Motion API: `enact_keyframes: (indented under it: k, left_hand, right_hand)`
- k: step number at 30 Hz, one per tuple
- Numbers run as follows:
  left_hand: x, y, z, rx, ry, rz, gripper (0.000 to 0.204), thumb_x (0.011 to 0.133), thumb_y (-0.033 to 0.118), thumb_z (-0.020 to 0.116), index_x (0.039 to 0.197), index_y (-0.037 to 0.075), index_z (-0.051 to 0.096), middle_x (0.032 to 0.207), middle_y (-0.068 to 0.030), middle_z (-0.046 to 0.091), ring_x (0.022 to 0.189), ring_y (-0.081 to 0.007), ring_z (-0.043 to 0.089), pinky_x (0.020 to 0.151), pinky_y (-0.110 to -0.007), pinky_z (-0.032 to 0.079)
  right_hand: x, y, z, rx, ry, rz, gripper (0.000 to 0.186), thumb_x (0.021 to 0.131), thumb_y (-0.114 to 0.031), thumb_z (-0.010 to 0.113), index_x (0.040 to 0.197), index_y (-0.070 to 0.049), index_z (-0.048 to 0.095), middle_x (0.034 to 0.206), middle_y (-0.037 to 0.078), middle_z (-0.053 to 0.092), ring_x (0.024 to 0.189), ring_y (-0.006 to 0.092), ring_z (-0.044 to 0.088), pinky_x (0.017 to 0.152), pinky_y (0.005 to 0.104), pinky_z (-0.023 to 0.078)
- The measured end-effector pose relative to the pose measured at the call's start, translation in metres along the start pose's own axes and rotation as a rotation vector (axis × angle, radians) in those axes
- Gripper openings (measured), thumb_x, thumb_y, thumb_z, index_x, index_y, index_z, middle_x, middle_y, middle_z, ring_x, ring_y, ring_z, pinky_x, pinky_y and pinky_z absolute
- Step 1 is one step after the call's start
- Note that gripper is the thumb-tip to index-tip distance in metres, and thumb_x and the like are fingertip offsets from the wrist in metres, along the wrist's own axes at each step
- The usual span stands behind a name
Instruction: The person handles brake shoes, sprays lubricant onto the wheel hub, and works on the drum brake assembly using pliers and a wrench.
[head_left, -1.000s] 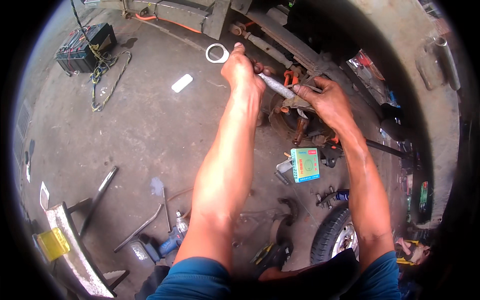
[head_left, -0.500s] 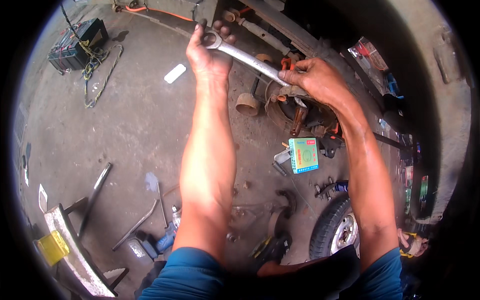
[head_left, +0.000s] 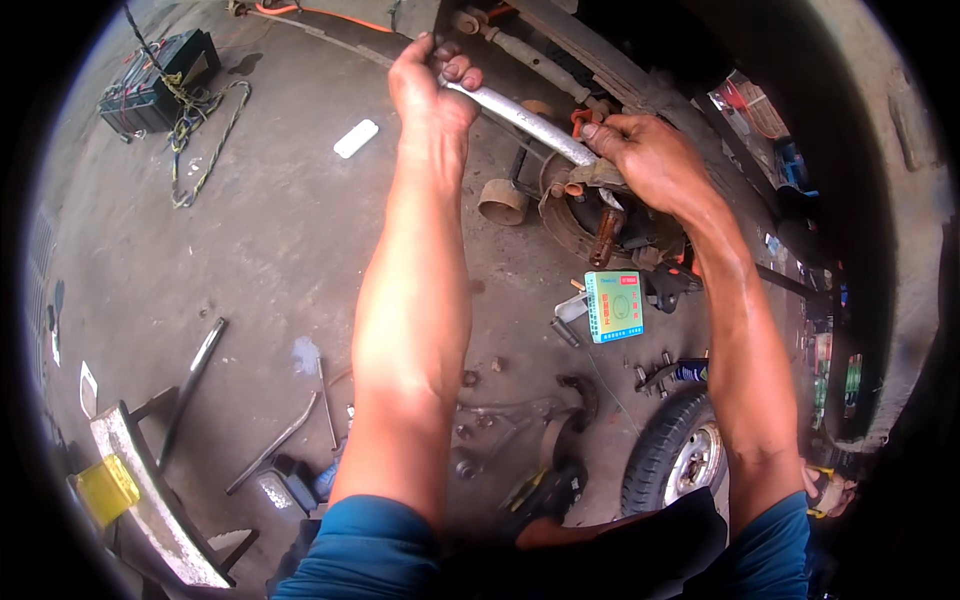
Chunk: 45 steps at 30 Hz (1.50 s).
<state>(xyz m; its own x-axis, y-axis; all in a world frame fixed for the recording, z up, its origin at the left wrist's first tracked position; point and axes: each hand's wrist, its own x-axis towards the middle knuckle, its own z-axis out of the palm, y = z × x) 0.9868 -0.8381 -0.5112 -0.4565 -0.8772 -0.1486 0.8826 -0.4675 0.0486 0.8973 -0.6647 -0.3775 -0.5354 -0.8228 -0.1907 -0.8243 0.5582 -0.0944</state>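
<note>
A large silver wrench (head_left: 528, 124) slants between my two hands beside the vehicle's underside. My left hand (head_left: 432, 95) is closed around its ring end, with the fingers curled over the metal. At the lower end my right hand (head_left: 652, 162) grips the wrench close to a rusty wheel hub assembly (head_left: 562, 218), thumb pressed along it. The wrench's jaw is hidden behind the right hand and the hub, so I cannot tell what it sits on. A brown rusty part (head_left: 606, 236) hangs at the hub's centre.
Below the hub stands a green-yellow box (head_left: 617, 308), with a wheel and tyre (head_left: 655, 455) nearer me. A battery (head_left: 155, 85) with rope is far left. On the floor lie a white oblong piece (head_left: 356, 139), a metal bar (head_left: 190, 395) and thin rods. A white curved metal stand (head_left: 150, 500) is near left.
My left fingers have curled over the wrench's ring end, which lay on the open palm before. Both hands and the wrench appear slightly further right.
</note>
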Motion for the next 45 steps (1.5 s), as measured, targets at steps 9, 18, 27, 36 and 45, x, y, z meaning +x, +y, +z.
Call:
enact_keyframes:
  k: [9, 18, 27, 36, 45]
  left_hand:
    - [-0.005, 0.007, 0.019, 0.078, 0.107, 0.039, 0.007, 0.087, 0.014, 0.046, 0.088, 0.007, 0.043, 0.066, -0.0051, 0.044, 0.049, -0.0138, 0.034, 0.045, -0.031, 0.027]
    - [-0.017, 0.009, 0.02, 0.046, 0.168, 0.047, 0.013, 0.088, 0.015, 0.048, 0.079, 0.006, 0.042, 0.063, -0.004, 0.043, 0.048, -0.0149, 0.034, 0.045, -0.031, 0.027]
    - [-0.008, 0.008, 0.019, 0.079, 0.183, -0.017, 0.015, 0.088, 0.013, 0.045, 0.075, 0.006, 0.042, 0.063, -0.0039, 0.04, 0.047, -0.0153, 0.032, 0.047, -0.03, 0.027]
    - [-0.049, 0.018, 0.034, 0.024, 0.026, 0.13, 0.015, 0.082, 0.022, 0.055, 0.077, 0.01, 0.047, 0.065, -0.0048, 0.044, 0.051, -0.016, 0.035, 0.05, -0.032, 0.029]
    - [-0.032, 0.022, 0.021, 0.029, 0.08, 0.045, 0.02, 0.089, 0.03, 0.053, 0.092, 0.012, 0.044, 0.072, -0.0045, 0.044, 0.055, -0.0158, 0.038, 0.054, -0.033, 0.034]
  right_hand:
    - [0.009, 0.002, -0.002, 0.029, 0.0, -0.03, 0.046, 0.085, -0.047, 0.053, 0.106, -0.008, 0.067, 0.104, 0.014, 0.066, 0.103, 0.0314, 0.06, 0.09, 0.0395, 0.042]
    - [-0.002, 0.001, 0.005, 0.01, 0.059, -0.05, 0.045, 0.087, -0.046, 0.049, 0.106, -0.008, 0.067, 0.105, 0.014, 0.066, 0.105, 0.033, 0.059, 0.093, 0.0404, 0.042]
    - [0.001, 0.009, 0.005, 0.044, 0.095, -0.079, 0.043, 0.089, -0.043, 0.045, 0.102, -0.008, 0.068, 0.101, 0.015, 0.067, 0.1, 0.0336, 0.06, 0.09, 0.0425, 0.042]
    - [0.008, 0.019, 0.006, 0.08, 0.128, -0.139, 0.044, 0.089, -0.044, 0.051, 0.099, -0.005, 0.069, 0.095, 0.017, 0.068, 0.092, 0.0303, 0.063, 0.081, 0.0378, 0.046]
    - [0.025, 0.03, 0.006, 0.222, -0.02, -0.298, 0.044, 0.089, -0.041, 0.05, 0.105, -0.003, 0.066, 0.104, 0.021, 0.065, 0.101, 0.0355, 0.06, 0.088, 0.0405, 0.044]
